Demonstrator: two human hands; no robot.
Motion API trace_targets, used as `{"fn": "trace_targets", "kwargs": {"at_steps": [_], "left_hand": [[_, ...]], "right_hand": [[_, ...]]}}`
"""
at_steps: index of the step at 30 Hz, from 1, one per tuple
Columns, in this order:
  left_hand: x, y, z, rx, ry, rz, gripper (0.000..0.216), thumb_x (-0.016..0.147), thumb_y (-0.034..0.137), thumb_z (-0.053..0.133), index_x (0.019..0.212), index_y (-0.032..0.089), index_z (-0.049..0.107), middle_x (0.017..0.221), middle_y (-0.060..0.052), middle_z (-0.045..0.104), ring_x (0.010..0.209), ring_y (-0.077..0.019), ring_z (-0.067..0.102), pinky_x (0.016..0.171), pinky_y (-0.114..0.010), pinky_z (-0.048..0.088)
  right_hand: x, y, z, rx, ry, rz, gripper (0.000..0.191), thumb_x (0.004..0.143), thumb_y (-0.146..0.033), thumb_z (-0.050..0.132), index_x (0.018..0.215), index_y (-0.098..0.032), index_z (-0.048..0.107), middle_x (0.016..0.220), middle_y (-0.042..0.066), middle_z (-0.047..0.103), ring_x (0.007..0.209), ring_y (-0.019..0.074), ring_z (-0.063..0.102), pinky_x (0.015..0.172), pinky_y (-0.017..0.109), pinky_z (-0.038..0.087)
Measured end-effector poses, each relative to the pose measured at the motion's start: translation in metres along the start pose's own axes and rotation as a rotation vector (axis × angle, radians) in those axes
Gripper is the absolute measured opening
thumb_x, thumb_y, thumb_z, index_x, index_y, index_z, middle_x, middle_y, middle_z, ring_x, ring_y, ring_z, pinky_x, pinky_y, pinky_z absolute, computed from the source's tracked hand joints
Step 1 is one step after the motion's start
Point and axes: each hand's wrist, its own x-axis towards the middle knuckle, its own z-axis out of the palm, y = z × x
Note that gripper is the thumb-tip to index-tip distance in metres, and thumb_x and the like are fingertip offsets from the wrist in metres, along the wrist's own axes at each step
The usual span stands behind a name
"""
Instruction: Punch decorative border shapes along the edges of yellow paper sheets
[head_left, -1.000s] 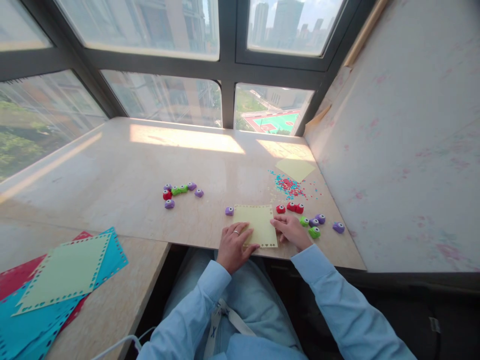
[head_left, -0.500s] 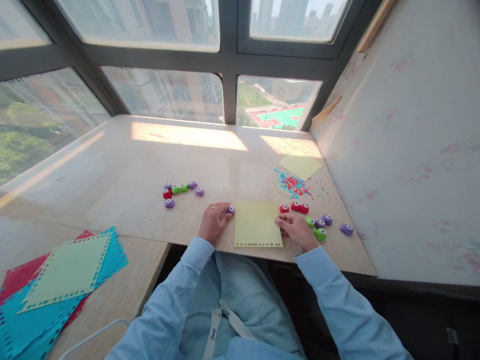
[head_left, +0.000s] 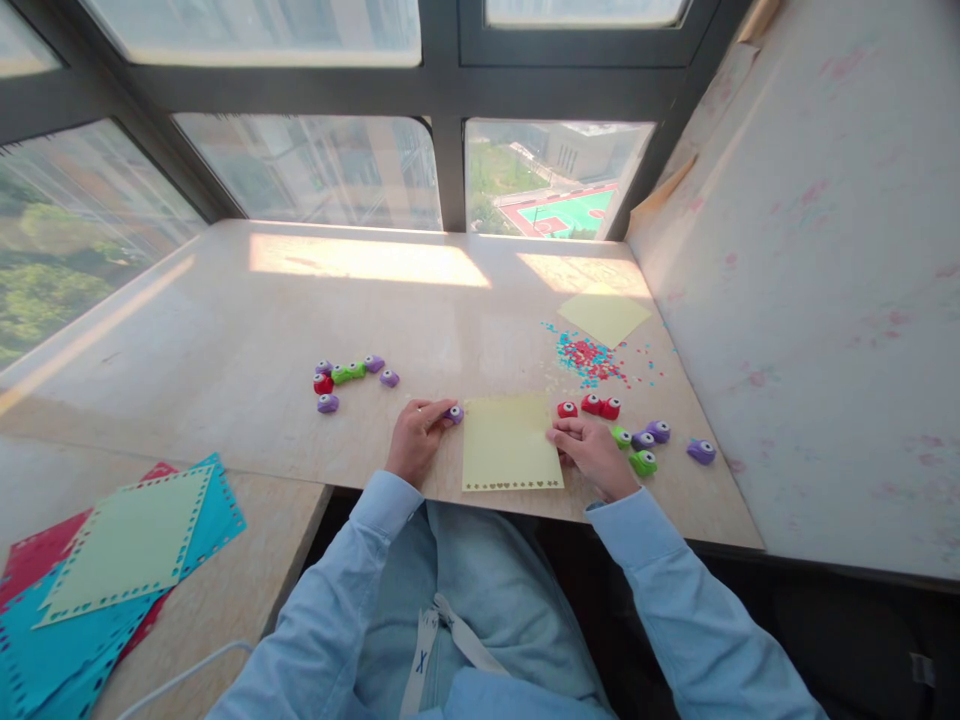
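A pale yellow paper sheet [head_left: 510,441] lies flat near the front edge of the marble sill [head_left: 247,330], with a row of punched holes along its near edge. My left hand [head_left: 415,440] is at its left side, fingers curled round a small purple punch [head_left: 453,413]. My right hand [head_left: 592,455] rests at the sheet's right edge, its fingertips pinched on the paper. Red punches [head_left: 589,406] sit just beyond my right hand, and green and purple ones [head_left: 643,445] lie to its right.
A cluster of purple, red and green punches [head_left: 349,378] lies left of centre. Paper confetti [head_left: 589,358] and another yellow sheet [head_left: 604,317] are at the back right. Punched blue, red and green sheets [head_left: 112,560] are stacked on the lower counter at left. A wall stands at right.
My left hand left the sheet and moved left to the purple punch, closing on it. The sheet now lies squarer with its punched edge toward me. The view tilted down a little.
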Motion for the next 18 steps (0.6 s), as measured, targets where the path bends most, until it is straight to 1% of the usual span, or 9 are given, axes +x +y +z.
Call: {"fn": "trace_targets", "kwargs": {"at_steps": [4,10,14,18], "left_hand": [[0.0001,-0.0012,-0.0006,0.005,-0.003,0.008,0.026,0.088,0.023,0.062,0.112,0.027,0.073,0.099,-0.005,0.07,0.093,-0.0199,0.065,0.085,-0.037,0.057],[0.0004,-0.0021,-0.0002,0.013,-0.008,0.027,0.026,0.087,0.022,0.063,0.112,0.026,0.073,0.099,-0.005,0.071,0.093,-0.02,0.064,0.085,-0.036,0.057],[0.0008,-0.0019,-0.0012,0.015,-0.023,0.048,0.027,0.087,0.019,0.063,0.111,0.026,0.072,0.103,-0.004,0.073,0.096,-0.0205,0.064,0.088,-0.037,0.056],[0.0012,-0.002,-0.0021,0.006,-0.033,0.041,0.026,0.086,0.019,0.063,0.11,0.025,0.072,0.106,-0.004,0.074,0.097,-0.021,0.063,0.089,-0.039,0.056]], "right_hand": [[-0.0004,0.0025,-0.0013,-0.009,0.007,-0.015,0.025,0.071,-0.032,0.077,0.088,-0.015,0.073,0.078,0.005,0.076,0.066,0.0177,0.069,0.056,0.027,0.055],[0.0,-0.0006,0.0009,-0.016,0.007,-0.007,0.018,0.074,-0.026,0.073,0.087,-0.014,0.074,0.076,0.005,0.076,0.063,0.0163,0.069,0.055,0.024,0.055],[0.0019,-0.0022,0.0021,-0.029,0.004,-0.025,0.017,0.074,-0.024,0.073,0.088,-0.014,0.074,0.075,0.005,0.076,0.061,0.0161,0.068,0.053,0.024,0.054],[0.0021,-0.0024,0.0016,-0.019,-0.006,-0.026,0.017,0.073,-0.025,0.074,0.086,-0.014,0.074,0.073,0.005,0.076,0.06,0.0159,0.068,0.051,0.023,0.053]]}}
